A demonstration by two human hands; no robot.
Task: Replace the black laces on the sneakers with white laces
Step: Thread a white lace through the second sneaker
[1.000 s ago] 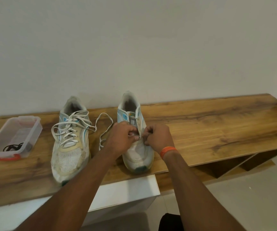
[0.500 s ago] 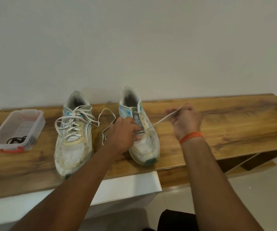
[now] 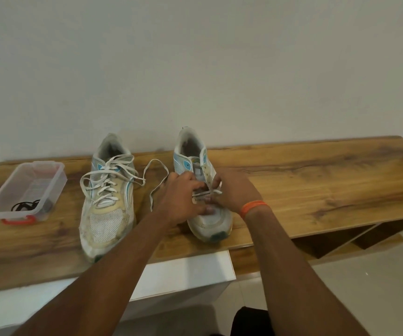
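Two worn white-and-blue sneakers stand on a wooden shelf [image 3: 317, 180], toes toward me. The left sneaker [image 3: 107, 202] is fully threaded with a loose white lace. Both my hands are on the lower eyelets of the right sneaker [image 3: 210, 224]. My left hand [image 3: 183, 197] holds that shoe's left side and pinches its white lace [image 3: 158, 175], whose free end loops out to the left. My right hand [image 3: 232, 190], with an orange wristband, pinches the lace's other end at the right eyelets. A black lace [image 3: 24, 206] lies coiled in a clear plastic box [image 3: 57, 185].
The clear box with a red clip sits at the shelf's left end. A plain wall rises directly behind the sneakers. A white cabinet [image 3: 185, 275] sits below the shelf's front edge, with lower wooden shelving [image 3: 341, 238] and tiled floor to the right.
My right hand pulled the white lace out to the upper right, then came back down to the right sneaker's eyelets. My left hand stayed on the shoe.
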